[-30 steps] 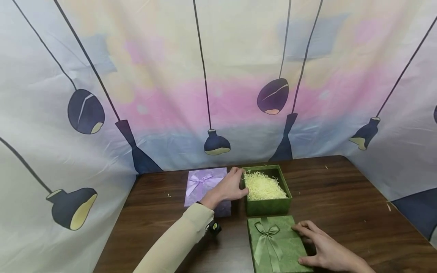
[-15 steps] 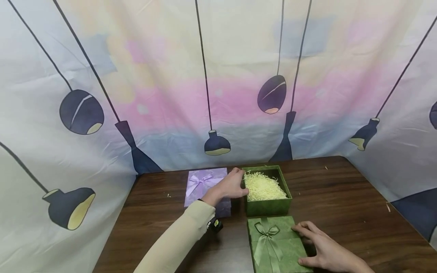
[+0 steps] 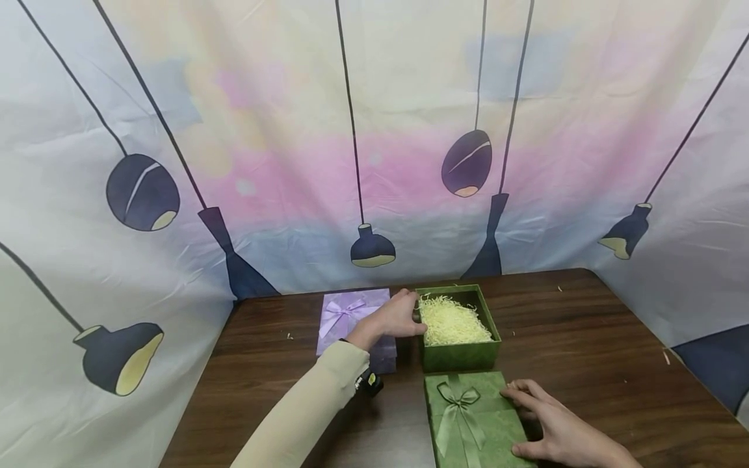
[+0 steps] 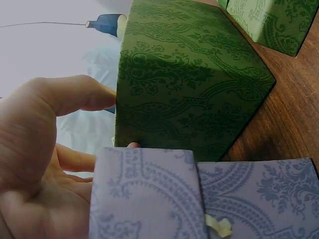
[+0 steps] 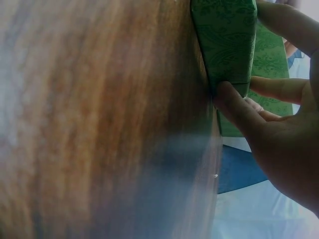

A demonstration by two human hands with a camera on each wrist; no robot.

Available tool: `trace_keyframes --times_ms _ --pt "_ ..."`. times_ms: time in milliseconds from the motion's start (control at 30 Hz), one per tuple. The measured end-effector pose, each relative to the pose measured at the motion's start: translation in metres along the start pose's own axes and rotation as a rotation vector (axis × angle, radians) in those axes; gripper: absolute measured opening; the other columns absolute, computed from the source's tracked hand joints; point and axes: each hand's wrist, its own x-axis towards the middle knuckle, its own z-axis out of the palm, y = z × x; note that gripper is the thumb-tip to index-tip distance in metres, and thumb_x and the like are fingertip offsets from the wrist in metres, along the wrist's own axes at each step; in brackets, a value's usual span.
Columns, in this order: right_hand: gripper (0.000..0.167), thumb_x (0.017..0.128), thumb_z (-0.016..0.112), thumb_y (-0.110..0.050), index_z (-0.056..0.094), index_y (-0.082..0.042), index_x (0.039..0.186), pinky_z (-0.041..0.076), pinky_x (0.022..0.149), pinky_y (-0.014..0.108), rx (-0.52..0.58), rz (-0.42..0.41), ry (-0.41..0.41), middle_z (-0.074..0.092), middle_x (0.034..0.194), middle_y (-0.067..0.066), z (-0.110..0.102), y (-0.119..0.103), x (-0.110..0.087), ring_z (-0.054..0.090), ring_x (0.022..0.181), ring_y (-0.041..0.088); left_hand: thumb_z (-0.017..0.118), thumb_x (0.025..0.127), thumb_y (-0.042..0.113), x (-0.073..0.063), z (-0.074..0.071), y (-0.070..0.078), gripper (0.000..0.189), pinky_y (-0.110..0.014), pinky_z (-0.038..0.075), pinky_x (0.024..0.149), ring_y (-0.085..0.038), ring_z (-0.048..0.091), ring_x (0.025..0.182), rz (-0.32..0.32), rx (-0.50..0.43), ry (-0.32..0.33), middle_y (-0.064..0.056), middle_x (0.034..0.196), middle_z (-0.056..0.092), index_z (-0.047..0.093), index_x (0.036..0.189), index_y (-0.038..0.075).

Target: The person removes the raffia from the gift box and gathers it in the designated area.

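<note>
A green gift box point(image 3: 462, 356), its lid off, stands at the table's far middle, filled with pale yellow shredded paper point(image 3: 453, 320). Reaching across the purple bow-topped gift box point(image 3: 333, 335), my left hand point(image 3: 394, 316) touches the green box's left rim with thumb and fingertips. The left wrist view shows that rim against the thumb, with the other fingers partly behind the purple box point(image 4: 144, 194). In front lies the green lid point(image 3: 468, 419) with a ribbon bow. My right hand point(image 3: 552, 426) rests its thumb and fingers along the lid's right side, also seen in the right wrist view.
The dark wooden table point(image 3: 573, 338) extends left and right of the boxes. A few pale paper shreds point(image 3: 666, 356) lie scattered on it. A curtain point(image 3: 304, 162) printed with hanging lamps stands behind. A small black device point(image 3: 370, 383) sits at the left wrist.
Both hands and the boxes stay where they were. Only the head view shifts very slightly.
</note>
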Motion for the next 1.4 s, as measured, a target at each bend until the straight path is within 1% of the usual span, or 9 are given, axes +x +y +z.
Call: trace_keyframes --times_ms 100,233,300,467,533,667,900,1167,1400 --pt "0.079 0.083 0.075 -0.043 0.043 -0.003 0.143 0.056 0.080 0.029 -0.010 -0.016 0.012 0.038 0.133 0.015 0.0006 0.0009 -0.0004 0.058 0.113 0.020 0.072 0.082 0.029 0.0002 -0.0006 0.0001 0.069 -0.034 0.046 0.101 -0.025 0.053 0.118 0.004 -0.013 0.001 -0.017 0.128 0.056 0.048 0.137 -0.006" --pt "0.079 0.083 0.075 -0.044 0.044 -0.003 0.142 0.056 0.080 0.028 -0.035 -0.031 0.034 0.038 0.133 0.014 0.0017 0.0014 -0.0006 0.059 0.112 0.020 0.073 0.082 0.029 0.0016 -0.0009 -0.0010 0.070 -0.034 0.044 0.102 -0.025 0.054 0.118 0.013 -0.034 -0.004 -0.018 0.126 0.058 0.047 0.137 -0.007" --pt "0.079 0.082 0.075 -0.045 0.044 -0.004 0.142 0.056 0.080 0.028 -0.048 -0.028 0.041 0.038 0.133 0.013 0.0023 0.0016 -0.0002 0.059 0.111 0.020 0.073 0.082 0.027 0.0017 -0.0002 -0.0017 0.070 -0.034 0.045 0.101 -0.026 0.055 0.115 0.027 -0.033 0.005 -0.019 0.124 0.058 0.047 0.136 -0.008" --pt "0.081 0.082 0.075 -0.045 0.043 -0.003 0.143 0.056 0.079 0.029 -0.031 -0.003 0.006 0.038 0.133 0.014 0.0011 0.0017 0.0017 0.060 0.109 0.023 0.072 0.084 0.028 0.0027 0.0010 -0.0024 0.071 -0.034 0.044 0.103 -0.025 0.054 0.119 0.010 -0.027 -0.015 -0.018 0.128 0.057 0.044 0.140 -0.006" --pt "0.081 0.082 0.075 -0.044 0.043 -0.002 0.143 0.056 0.079 0.029 -0.021 -0.001 -0.008 0.038 0.132 0.014 0.0002 0.0014 0.0020 0.061 0.109 0.025 0.072 0.084 0.029 0.0033 0.0004 -0.0020 0.072 -0.034 0.043 0.104 -0.024 0.052 0.121 -0.007 -0.029 -0.036 -0.016 0.130 0.056 0.043 0.142 -0.004" --pt "0.080 0.082 0.076 -0.043 0.043 -0.002 0.143 0.056 0.078 0.029 -0.031 -0.020 -0.001 0.038 0.132 0.015 0.0001 0.0011 0.0019 0.062 0.107 0.023 0.073 0.084 0.029 0.0034 -0.0015 -0.0008 0.072 -0.034 0.043 0.104 -0.024 0.053 0.120 -0.005 -0.021 -0.050 -0.015 0.129 0.057 0.044 0.141 -0.004" --pt "0.078 0.081 0.078 -0.041 0.045 -0.004 0.141 0.056 0.077 0.027 -0.036 -0.019 0.002 0.038 0.131 0.014 -0.0007 0.0015 0.0041 0.062 0.106 0.019 0.073 0.085 0.031 0.0031 -0.0043 0.0005 0.073 -0.035 0.042 0.106 -0.026 0.051 0.124 -0.002 -0.019 -0.060 -0.017 0.133 0.056 0.044 0.141 -0.005" --pt "0.076 0.078 0.080 -0.041 0.049 -0.004 0.137 0.056 0.076 0.026 -0.089 -0.059 0.060 0.040 0.129 0.011 0.0023 0.0016 0.0037 0.056 0.109 0.010 0.074 0.085 0.031 0.0042 -0.0034 -0.0001 0.074 -0.034 0.041 0.106 -0.026 0.051 0.125 0.001 -0.012 -0.064 -0.017 0.133 0.056 0.043 0.142 -0.005" --pt "0.075 0.075 0.083 -0.039 0.051 -0.006 0.135 0.055 0.076 0.025 -0.134 -0.067 0.107 0.040 0.129 0.005 0.0043 0.0011 0.0051 0.056 0.105 0.006 0.074 0.085 0.029 0.0037 -0.0047 0.0015 0.074 -0.035 0.042 0.107 -0.027 0.051 0.126 -0.001 -0.032 -0.071 -0.019 0.135 0.055 0.042 0.142 -0.006"
